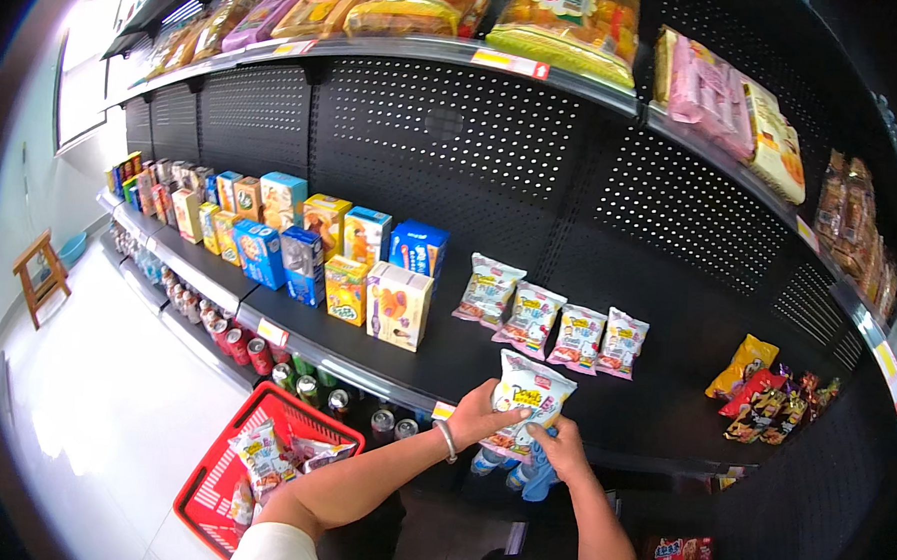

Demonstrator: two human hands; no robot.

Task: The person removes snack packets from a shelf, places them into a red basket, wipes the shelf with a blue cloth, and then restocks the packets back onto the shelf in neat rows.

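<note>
Between my two hands is a white and pink snack bag [531, 400], upright in front of the shelf edge. My left hand [480, 415] grips its left side, thumb across the front; a bracelet is on that wrist. My right hand [560, 444] holds its lower right corner, and a blue cloth [538, 475] hangs by that hand. Behind the held bag, several similar snack bags [531, 319] stand in a row on the black shelf [445, 347]. A red shopping basket [212, 457] at lower left contains more such bags [263, 456], partly hidden by my left arm.
Boxed snacks [399, 304] line the shelf to the left, and small colourful packets [766, 399] lie at the right. Drink cans [259, 354] and bottles stand below. An upper shelf [428, 50] carries packaged breads. A wooden stool [41, 273] and a blue basin [72, 248] are at far left.
</note>
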